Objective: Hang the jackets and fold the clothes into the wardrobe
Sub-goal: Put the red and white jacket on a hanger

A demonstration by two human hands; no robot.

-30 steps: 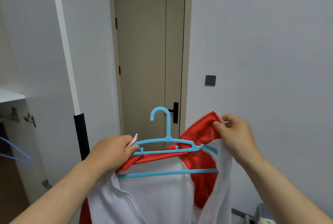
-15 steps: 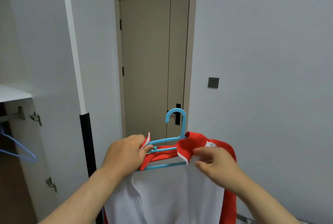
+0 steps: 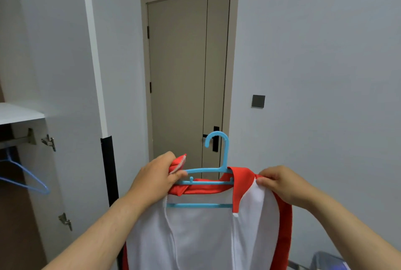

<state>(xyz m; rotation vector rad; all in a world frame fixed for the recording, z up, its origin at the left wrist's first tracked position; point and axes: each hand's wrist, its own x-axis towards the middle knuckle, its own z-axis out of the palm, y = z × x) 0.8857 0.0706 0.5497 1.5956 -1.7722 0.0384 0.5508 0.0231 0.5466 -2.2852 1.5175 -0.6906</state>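
A red and white jacket (image 3: 201, 232) hangs in front of me on a light blue plastic hanger (image 3: 217, 170), inner white lining facing me. My left hand (image 3: 156, 178) grips the hanger's left arm together with the jacket's red collar edge. My right hand (image 3: 280, 183) pinches the jacket's right shoulder, which is draped over the hanger's right end. The hanger's hook points up, free in the air. The open wardrobe (image 3: 26, 161) stands at the left, with a rail under its shelf.
An empty blue wire hanger (image 3: 23, 178) hangs on the wardrobe rail. The wardrobe's open door (image 3: 56, 74) with metal hinges stands between wardrobe and room door. A closed beige door (image 3: 186, 70) is straight ahead. A grey bin (image 3: 329, 261) sits at the lower right.
My right hand pulled the jacket's right side over the hanger's right end and now pinches that shoulder. The view shifted slightly right; my left hand kept its grip.
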